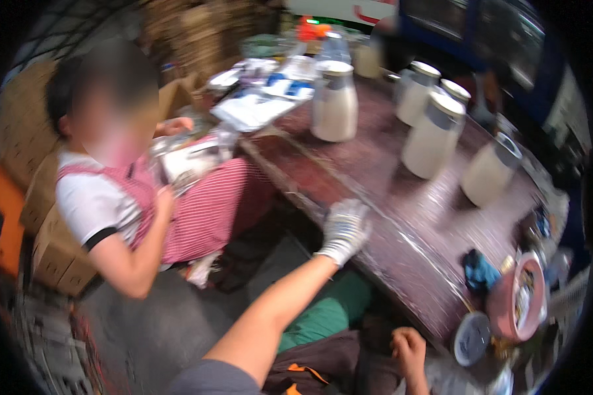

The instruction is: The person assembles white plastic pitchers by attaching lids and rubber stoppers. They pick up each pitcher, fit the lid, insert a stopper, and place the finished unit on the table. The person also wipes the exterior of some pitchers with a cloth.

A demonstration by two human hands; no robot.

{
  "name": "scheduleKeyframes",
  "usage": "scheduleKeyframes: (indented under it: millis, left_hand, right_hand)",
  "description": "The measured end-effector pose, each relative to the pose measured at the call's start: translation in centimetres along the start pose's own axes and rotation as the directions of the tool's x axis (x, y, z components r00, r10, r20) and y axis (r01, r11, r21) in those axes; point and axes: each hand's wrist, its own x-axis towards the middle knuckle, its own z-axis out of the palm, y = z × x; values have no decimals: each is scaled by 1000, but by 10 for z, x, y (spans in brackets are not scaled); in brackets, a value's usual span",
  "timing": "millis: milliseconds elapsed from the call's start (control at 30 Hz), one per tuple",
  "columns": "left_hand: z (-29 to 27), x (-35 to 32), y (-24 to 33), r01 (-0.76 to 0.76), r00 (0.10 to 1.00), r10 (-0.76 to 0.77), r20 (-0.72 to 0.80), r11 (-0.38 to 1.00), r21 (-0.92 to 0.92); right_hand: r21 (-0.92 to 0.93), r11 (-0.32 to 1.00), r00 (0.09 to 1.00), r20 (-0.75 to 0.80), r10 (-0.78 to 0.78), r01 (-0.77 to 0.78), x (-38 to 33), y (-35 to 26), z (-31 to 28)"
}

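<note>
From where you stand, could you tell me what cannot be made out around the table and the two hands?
- Left hand, head view: the white glove hides the fingers; whether it grips the table edge is unclear.
- Right hand: bare, low beside the table edge, blurred; whether it holds anything cannot be told.
- Pink tub: contents blurred near the fisheye rim.
- White jars: motion blur hides their contents.

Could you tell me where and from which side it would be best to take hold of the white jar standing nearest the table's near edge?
Probably around the body of the white jar, just under its lid, coming from the near table edge where the gloved left hand rests. It stands upright and apart from the other jars, so that side is unobstructed.
</note>
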Motion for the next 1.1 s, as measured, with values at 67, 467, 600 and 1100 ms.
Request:
scheduleKeyframes:
  millis: [67,467,600,1100]
  left_hand:
    - [2,-4,-9,-55,992,52,-116,998,-21]
    - [24,-10,-23,-47,991,49,-128,999,16]
    - [17,-4,-16,-43,995,40,-93,998,-35]
    - [19,-11,-25,19,999,-21,-42,998,-60]
  right_hand:
    - [-181,975,986,-80,-146,130,19,-37,-18]
    - [-871,466,810,-159,-565,154,186,-179,-120]
    - [-954,281,754,-109,-648,103,256,-207,-152]
    - [-923,255,766,-381,-518,-287,338,-278,-179]
